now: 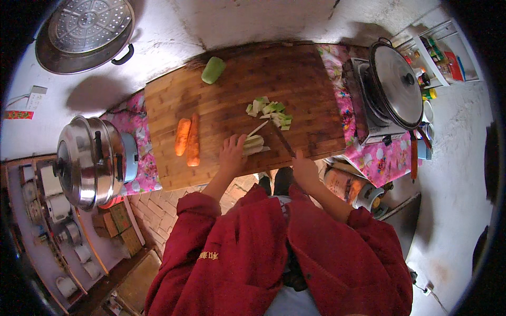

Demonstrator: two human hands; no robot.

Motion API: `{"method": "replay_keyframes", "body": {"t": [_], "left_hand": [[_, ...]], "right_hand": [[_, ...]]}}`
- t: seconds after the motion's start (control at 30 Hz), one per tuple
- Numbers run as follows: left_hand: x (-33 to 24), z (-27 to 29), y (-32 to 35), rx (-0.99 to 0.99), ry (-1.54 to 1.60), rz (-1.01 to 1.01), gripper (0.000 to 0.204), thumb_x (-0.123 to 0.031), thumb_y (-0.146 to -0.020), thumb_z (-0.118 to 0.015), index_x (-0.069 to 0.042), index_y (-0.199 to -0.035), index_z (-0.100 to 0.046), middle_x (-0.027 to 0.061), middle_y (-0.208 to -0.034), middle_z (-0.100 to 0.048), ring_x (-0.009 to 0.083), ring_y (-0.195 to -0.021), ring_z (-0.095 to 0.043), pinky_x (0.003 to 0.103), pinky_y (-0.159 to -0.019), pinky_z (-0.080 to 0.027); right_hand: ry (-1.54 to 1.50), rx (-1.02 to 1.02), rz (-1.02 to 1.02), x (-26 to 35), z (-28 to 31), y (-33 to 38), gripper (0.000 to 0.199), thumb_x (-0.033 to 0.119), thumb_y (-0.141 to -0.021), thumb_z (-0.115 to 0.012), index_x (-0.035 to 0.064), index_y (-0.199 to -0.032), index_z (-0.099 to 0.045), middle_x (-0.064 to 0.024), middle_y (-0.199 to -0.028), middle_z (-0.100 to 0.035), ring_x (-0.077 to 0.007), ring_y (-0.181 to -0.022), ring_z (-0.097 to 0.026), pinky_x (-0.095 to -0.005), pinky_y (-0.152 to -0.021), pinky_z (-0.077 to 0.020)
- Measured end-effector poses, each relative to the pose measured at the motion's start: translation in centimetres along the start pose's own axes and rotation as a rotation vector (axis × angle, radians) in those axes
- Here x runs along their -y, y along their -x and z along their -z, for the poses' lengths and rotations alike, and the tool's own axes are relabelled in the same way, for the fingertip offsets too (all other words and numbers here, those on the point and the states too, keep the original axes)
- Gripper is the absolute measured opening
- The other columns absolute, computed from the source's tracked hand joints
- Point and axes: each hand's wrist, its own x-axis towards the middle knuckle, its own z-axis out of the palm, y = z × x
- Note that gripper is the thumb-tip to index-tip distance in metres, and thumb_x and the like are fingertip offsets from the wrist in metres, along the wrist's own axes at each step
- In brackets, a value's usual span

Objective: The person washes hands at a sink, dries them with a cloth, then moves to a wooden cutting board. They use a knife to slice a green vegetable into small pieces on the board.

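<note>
On the wooden cutting board (295,68), my left hand (232,154) presses down a bundle of pale green vegetable stalks (254,145), its fingers curled over their left end. A thin pale strip slants up from the bundle. My right hand (304,167) grips the handle of a kitchen knife (283,139). Its dark blade appears nearly edge-on, slanting away to the left, just right of the stalks. Beyond the blade tip lies a small heap of chopped pale green pieces (270,109). Two carrots (193,142) rest left of my left hand. A light green vegetable chunk (213,70) sits near the far edge.
A lidded steel steamer pot (87,163) stands left of the board. At the right, a large lidded pan (395,84) sits on a stove (363,113). Pink flowered cloth (377,163) covers the table. A pan with a perforated steamer plate (89,26) hangs on the wall.
</note>
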Motion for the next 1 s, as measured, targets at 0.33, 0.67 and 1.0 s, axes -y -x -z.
{"method": "replay_keyframes", "body": {"t": [0.33,0.67,1.0], "left_hand": [[0.3,-0.4,-0.4,0.006,0.031,-0.012,0.075,-0.018,-0.066,-0.079,-0.017,-0.133,-0.045,0.0145,-0.125,-0.049,0.0357,-0.112,-0.049,0.046,-0.092,-0.046],[-0.4,-0.5,-0.3,-0.034,0.04,0.064,0.074,-0.013,-0.064,-0.075,-0.019,-0.132,-0.046,0.0102,-0.123,-0.05,0.0334,-0.115,-0.048,0.048,-0.089,-0.045],[-0.9,0.3,-0.6,0.004,0.014,0.077,0.079,-0.014,-0.063,-0.077,-0.014,-0.134,-0.042,0.0121,-0.125,-0.049,0.0333,-0.117,-0.047,0.047,-0.094,-0.043]], "right_hand": [[-0.033,-0.122,0.041,0.5,-0.5,-1.8,0.019,0.02,-0.096,-0.048,0.0038,-0.105,-0.042,-0.0251,-0.072,-0.063,-0.0465,-0.07,-0.063,-0.0566,-0.061,-0.0476],[-0.033,-0.055,-0.006,1.8,1.0,-0.3,0.019,0.021,-0.097,-0.047,0.0048,-0.107,-0.043,-0.0257,-0.077,-0.063,-0.0463,-0.075,-0.062,-0.0574,-0.065,-0.0461],[0.041,0.036,0.148,1.4,-1.2,0.3,0.018,0.018,-0.094,-0.049,0.0039,-0.104,-0.045,-0.0229,-0.074,-0.064,-0.0437,-0.071,-0.063,-0.0535,-0.061,-0.0482]]}}
